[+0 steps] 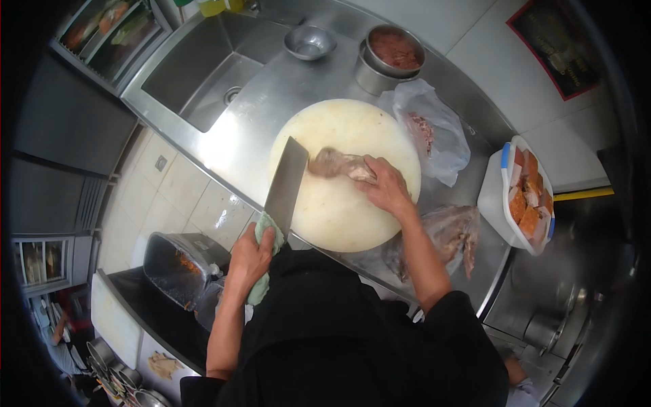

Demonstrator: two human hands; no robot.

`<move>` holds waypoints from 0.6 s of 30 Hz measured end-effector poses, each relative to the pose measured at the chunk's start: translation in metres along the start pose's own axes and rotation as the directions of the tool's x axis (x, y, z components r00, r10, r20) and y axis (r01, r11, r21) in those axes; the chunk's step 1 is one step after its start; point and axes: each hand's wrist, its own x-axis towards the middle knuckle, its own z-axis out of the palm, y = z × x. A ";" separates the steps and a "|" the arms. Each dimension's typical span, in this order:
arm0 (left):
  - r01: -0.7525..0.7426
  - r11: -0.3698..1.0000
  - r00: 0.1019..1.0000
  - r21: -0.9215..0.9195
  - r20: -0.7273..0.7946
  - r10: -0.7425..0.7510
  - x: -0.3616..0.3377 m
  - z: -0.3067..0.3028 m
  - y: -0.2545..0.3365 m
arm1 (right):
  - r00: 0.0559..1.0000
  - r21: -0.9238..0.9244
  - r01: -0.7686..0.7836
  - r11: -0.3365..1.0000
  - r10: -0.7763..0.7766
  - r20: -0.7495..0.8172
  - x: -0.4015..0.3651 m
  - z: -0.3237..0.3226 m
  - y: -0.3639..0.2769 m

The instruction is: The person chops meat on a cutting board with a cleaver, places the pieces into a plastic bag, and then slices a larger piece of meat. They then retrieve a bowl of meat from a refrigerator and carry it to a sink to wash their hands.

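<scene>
Standing at a steel worktop [271, 95], with a sink [203, 81] left of the round cutting board [339, 217]. Gripping the cloth-wrapped handle of a cleaver [286, 183] in the closed left hand [251, 258] at the board's near-left edge, blade reaching just beside the piece of meat [336, 163]. Pinning that meat at the board's middle under the curled right hand [386, 186]. Seeing no slices on the board yet; seemingly only beginning the cutting. Leaving a plastic bag [434, 129] and a tub of orange pieces [529, 197] right of the board.

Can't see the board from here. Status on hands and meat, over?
Left hand grips cleaver by cloth-wrapped handle, blade beside meat. Right hand holds meat down on round cutting board. Nothing between blade and meat.
</scene>
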 end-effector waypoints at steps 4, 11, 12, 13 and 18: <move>-0.001 1.000 1.000 -0.018 0.006 0.001 -0.001 -0.002 0.006 | 0.987 -0.245 0.161 0.956 -0.153 0.051 -0.002 0.013 -0.003; -0.117 0.989 0.991 0.093 -0.046 0.122 -0.009 -0.006 0.029 | 0.841 -0.217 0.323 0.921 -0.384 -0.381 -0.011 0.066 -0.017; -0.123 0.982 0.991 0.142 -0.041 0.130 -0.011 -0.007 0.036 | 0.843 -0.208 0.283 0.936 -0.346 -0.411 -0.010 0.075 -0.016; -0.121 0.980 0.991 0.155 -0.039 0.128 -0.014 -0.008 0.045 | 0.844 -0.196 0.244 0.950 -0.307 -0.440 -0.009 0.081 -0.015; -0.205 0.927 0.976 0.315 -0.003 0.218 -0.013 0.002 0.077 | 0.811 -0.202 0.232 0.951 -0.304 -0.500 -0.010 0.094 -0.014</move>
